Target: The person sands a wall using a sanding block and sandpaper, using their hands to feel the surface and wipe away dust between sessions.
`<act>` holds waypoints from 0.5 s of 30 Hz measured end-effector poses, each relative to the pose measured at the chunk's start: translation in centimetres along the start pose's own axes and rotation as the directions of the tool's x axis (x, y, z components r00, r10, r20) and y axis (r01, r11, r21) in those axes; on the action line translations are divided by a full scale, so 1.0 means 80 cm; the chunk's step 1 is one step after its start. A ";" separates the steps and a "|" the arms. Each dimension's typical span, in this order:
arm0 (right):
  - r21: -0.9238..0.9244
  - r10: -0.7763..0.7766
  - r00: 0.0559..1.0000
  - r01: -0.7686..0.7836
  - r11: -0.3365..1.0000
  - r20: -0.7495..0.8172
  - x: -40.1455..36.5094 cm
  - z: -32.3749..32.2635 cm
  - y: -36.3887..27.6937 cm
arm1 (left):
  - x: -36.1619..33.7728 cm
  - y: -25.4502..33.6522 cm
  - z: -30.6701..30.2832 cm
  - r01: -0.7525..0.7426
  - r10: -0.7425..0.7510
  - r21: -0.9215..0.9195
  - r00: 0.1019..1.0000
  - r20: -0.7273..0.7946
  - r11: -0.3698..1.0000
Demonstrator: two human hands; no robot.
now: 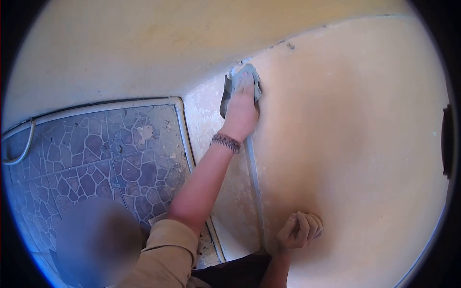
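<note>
My left hand (242, 103), a woven bracelet on its wrist, presses a crumpled grey-blue cloth (249, 71) against the wall, close to a corner seam. Beside the cloth on its left, a dark, thin, curved piece (224, 98) sticks out from under the hand; its kind I cannot tell. Lower down, my right hand (300, 231) is near the tan wall (345, 158) with its fingers loosely curled in. Nothing shows between those fingers, and its palm is mostly hidden.
Light pipe or trim (180, 115) edges the floor of stone-patterned tiles (96, 158). A pale vertical strip (253, 177) runs along the wall below my left hand. Bent tubing (26, 149) is at the far left. A blurred round shape (96, 242) covers the lower left.
</note>
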State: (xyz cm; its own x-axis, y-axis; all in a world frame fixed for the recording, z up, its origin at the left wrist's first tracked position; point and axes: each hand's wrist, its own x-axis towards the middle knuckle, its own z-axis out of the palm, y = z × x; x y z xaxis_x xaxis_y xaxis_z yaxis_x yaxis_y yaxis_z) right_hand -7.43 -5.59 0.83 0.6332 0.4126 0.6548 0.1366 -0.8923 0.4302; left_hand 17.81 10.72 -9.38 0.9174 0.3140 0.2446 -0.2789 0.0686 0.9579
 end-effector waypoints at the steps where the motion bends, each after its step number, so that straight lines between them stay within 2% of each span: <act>1: 0.013 0.009 1.000 -0.008 1.000 -0.007 -0.002 0.004 0.002 | 0.000 -0.010 0.004 -0.050 0.051 0.070 0.999 -0.011 0.996; 2: 0.018 0.023 1.000 -0.023 1.000 0.000 -0.004 0.004 0.002 | -0.002 -0.019 0.009 -0.090 0.091 0.136 0.996 -0.006 0.987; 5: 0.065 0.048 0.999 -0.049 0.997 0.011 -0.007 0.008 0.006 | 0.006 0.035 0.012 -0.332 0.332 0.014 0.943 0.008 0.943; 8: 0.032 0.017 1.000 -0.018 0.999 0.005 -0.002 0.004 0.003 | 0.001 0.050 0.030 -0.408 0.423 0.132 0.897 -0.130 0.904; 11: 0.010 0.017 1.000 -0.017 1.000 0.009 -0.005 0.002 0.002 | -0.007 -0.033 0.020 -0.027 0.046 0.128 0.988 -0.148 0.991; 13: 0.004 0.014 1.000 -0.014 1.000 -0.010 -0.006 0.005 0.005 | -0.009 -0.044 0.015 -0.152 0.208 0.290 0.962 -0.174 0.945; 15: -0.004 0.038 0.999 -0.038 0.999 -0.008 -0.011 0.005 0.003 | -0.024 -0.028 0.015 -0.082 0.081 0.216 0.997 0.013 0.973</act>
State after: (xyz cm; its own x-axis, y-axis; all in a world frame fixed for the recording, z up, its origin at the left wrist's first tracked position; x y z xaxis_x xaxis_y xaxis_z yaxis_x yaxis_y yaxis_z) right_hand -7.64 -6.24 0.10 0.6315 0.3799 0.6759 0.1095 -0.9067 0.4074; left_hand 17.03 8.83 -11.83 0.8956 0.3059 0.3230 -0.2849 -0.1632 0.9446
